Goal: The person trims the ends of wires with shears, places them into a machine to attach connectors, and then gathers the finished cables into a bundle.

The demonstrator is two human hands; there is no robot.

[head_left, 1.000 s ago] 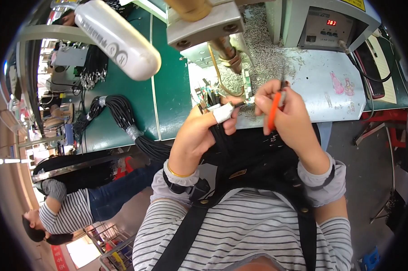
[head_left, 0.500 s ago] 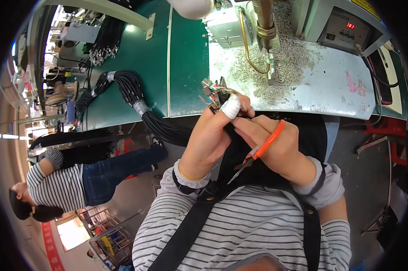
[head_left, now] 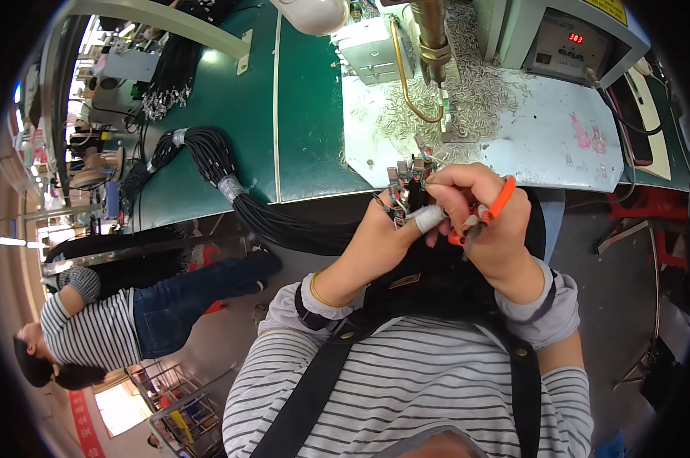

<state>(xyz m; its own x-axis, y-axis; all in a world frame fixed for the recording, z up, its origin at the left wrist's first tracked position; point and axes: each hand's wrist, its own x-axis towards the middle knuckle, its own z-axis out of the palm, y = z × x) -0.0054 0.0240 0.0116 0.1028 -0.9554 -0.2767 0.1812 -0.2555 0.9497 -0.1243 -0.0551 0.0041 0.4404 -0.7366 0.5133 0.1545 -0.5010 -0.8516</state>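
Observation:
My left hand (head_left: 387,240), its thumb wrapped in white tape, is closed round the end of a black cable bundle (head_left: 265,217). Small metal connectors with thin coloured wires (head_left: 410,179) stick up out of that grip. My right hand (head_left: 494,221) is closed close beside it, thumb and forefinger pinched together at the right edge of the connectors. Tucked in that same hand is an orange-handled cutting tool (head_left: 501,200), snips or pliers; its jaws are mostly hidden. Whether the right fingertips also pinch a wire is too small to tell.
Ahead stands a bench machine with a vertical metal head (head_left: 433,53), over a pale plate (head_left: 543,145) strewn with small metal bits. A control box (head_left: 574,46) with a red display is at the right. Another person (head_left: 93,324) stands at the left.
Both hands have shifted right, and the connectors now fan upward. My right hand has lifted to the connectors' side, and the orange-handled tool has turned, its jaws no longer pointing down-left in plain view.

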